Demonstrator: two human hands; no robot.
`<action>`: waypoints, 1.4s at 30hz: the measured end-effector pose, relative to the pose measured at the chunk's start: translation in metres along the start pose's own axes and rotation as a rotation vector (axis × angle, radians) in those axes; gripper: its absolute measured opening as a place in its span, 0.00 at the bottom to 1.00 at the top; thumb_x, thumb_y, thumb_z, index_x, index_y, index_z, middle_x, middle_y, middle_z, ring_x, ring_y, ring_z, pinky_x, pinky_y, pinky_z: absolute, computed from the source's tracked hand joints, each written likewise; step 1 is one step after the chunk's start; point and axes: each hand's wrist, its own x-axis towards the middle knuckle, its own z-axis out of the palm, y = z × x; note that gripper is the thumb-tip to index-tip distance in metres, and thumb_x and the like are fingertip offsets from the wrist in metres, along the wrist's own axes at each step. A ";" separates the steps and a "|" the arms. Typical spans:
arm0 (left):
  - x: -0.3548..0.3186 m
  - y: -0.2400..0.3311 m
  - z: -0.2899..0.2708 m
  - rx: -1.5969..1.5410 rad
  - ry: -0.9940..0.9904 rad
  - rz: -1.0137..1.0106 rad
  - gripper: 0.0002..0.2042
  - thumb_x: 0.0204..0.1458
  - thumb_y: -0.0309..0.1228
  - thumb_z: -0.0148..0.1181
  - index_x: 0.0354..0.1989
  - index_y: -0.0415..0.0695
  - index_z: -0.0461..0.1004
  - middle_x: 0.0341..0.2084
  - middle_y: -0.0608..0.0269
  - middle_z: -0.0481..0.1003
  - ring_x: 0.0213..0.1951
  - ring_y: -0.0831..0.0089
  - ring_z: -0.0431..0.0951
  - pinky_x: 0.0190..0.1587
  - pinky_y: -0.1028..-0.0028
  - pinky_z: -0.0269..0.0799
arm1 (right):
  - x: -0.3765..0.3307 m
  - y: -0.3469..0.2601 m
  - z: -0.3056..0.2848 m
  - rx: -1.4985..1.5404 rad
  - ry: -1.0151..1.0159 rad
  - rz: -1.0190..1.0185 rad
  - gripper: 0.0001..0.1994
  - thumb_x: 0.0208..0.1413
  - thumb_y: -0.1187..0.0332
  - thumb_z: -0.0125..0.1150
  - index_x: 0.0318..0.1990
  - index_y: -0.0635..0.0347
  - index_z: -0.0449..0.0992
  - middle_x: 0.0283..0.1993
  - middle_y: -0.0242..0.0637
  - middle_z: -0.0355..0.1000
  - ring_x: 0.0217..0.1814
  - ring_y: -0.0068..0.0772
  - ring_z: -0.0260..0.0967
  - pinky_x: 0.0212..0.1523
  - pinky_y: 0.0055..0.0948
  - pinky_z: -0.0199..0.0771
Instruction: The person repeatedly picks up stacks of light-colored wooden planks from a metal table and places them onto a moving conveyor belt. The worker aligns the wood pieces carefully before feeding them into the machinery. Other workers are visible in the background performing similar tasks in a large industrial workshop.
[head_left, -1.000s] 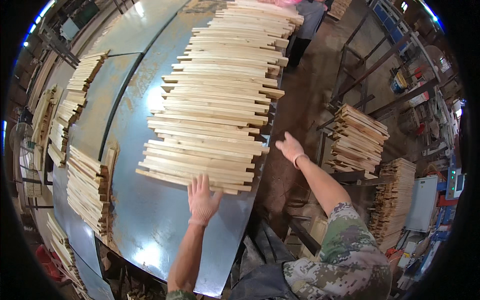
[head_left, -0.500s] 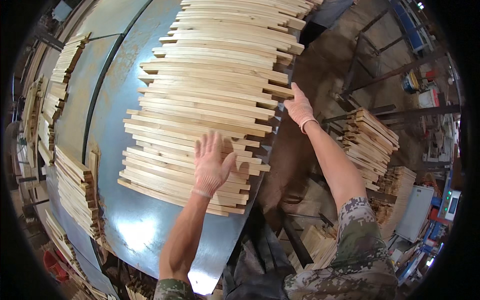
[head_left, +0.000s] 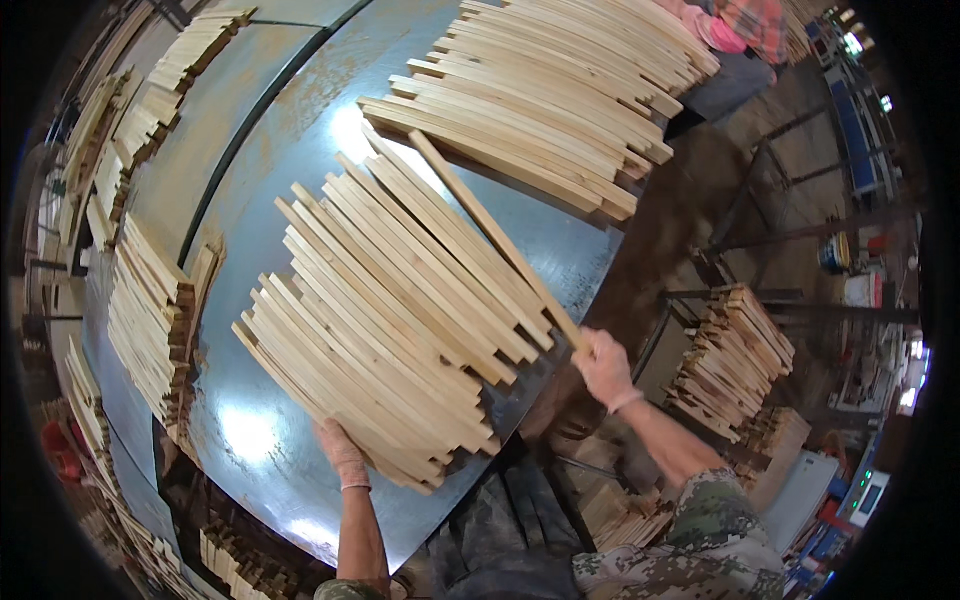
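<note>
A fanned pile of pale wooden slats (head_left: 390,310) lies on a round blue-grey metal table (head_left: 250,440). My left hand (head_left: 342,455) presses flat against the near edge of this pile. My right hand (head_left: 603,365) grips the near end of one long slat (head_left: 490,235) that lies slanted across the pile's top. A second, larger pile of slats (head_left: 550,100) lies farther back on the table, apart from the near pile.
Stacks of short slats (head_left: 150,320) line the table's left rim. To the right, below the table, a stack of slats (head_left: 730,365) rests on a metal rack. Another person in a plaid shirt (head_left: 740,30) stands at the far side. More wood pieces (head_left: 240,560) lie under the table's near edge.
The near slats have separated from the big pile and swung toward me. My left hand slid to the pile's near edge. My right hand closed on one slat's end.
</note>
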 end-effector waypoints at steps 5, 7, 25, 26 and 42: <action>0.016 -0.030 -0.041 0.458 -0.011 0.217 0.37 0.72 0.55 0.39 0.78 0.36 0.57 0.73 0.33 0.61 0.74 0.38 0.59 0.76 0.51 0.53 | 0.013 0.005 0.008 -0.068 -0.012 -0.226 0.27 0.56 0.66 0.68 0.63 0.65 0.76 0.50 0.53 0.78 0.55 0.56 0.77 0.59 0.43 0.77; 0.020 -0.013 -0.052 0.439 -0.100 0.142 0.39 0.72 0.58 0.37 0.78 0.37 0.57 0.75 0.32 0.58 0.76 0.38 0.55 0.77 0.50 0.48 | 0.047 -0.005 -0.014 -0.079 -0.341 -0.248 0.29 0.57 0.62 0.68 0.65 0.65 0.75 0.55 0.54 0.78 0.59 0.56 0.76 0.63 0.41 0.76; -0.006 0.060 -0.028 -0.932 -0.145 -0.159 0.38 0.65 0.40 0.62 0.79 0.42 0.54 0.68 0.54 0.68 0.67 0.64 0.71 0.71 0.61 0.67 | 0.223 -0.122 0.086 0.508 -0.422 -0.041 0.41 0.60 0.58 0.68 0.74 0.76 0.61 0.66 0.52 0.73 0.66 0.46 0.73 0.69 0.38 0.71; -0.008 0.050 -0.037 -0.938 -0.161 -0.236 0.37 0.63 0.40 0.64 0.78 0.42 0.56 0.66 0.54 0.70 0.65 0.64 0.73 0.69 0.61 0.69 | 0.202 -0.154 0.080 0.454 -0.486 0.041 0.40 0.59 0.58 0.69 0.73 0.76 0.62 0.64 0.51 0.75 0.63 0.44 0.75 0.66 0.38 0.73; -0.138 -0.082 -0.202 -1.189 -0.234 -0.440 0.27 0.51 0.31 0.70 0.59 0.29 0.76 0.47 0.49 0.83 0.45 0.59 0.87 0.48 0.59 0.87 | 0.004 -0.187 0.149 0.389 -0.770 0.175 0.29 0.53 0.64 0.69 0.62 0.72 0.75 0.52 0.40 0.76 0.49 0.32 0.74 0.53 0.33 0.77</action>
